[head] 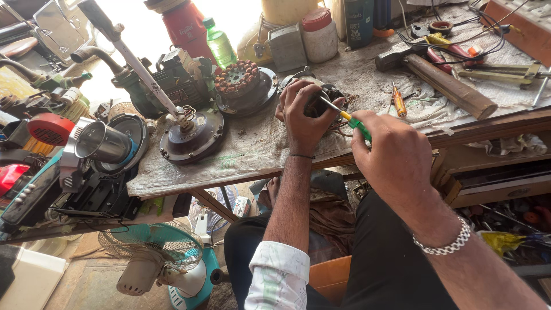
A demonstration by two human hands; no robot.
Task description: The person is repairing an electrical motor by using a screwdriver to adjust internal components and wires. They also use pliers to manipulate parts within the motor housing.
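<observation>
Cluttered wooden workbench (459, 123) (cloth-covered), drawer (499, 186) beneath, dusty floor (92, 281), glaring daylight, perhaps a window

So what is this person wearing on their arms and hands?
The left hand is bare, with a thin dark band at the wrist and a white sleeve with faint green print rolled up near the elbow. The right hand is bare too, with a chunky silver chain bracelet at the wrist. No gloves or rings show.

Green-handled screwdriver (349, 119) tip in motor part (319, 103)
</observation>
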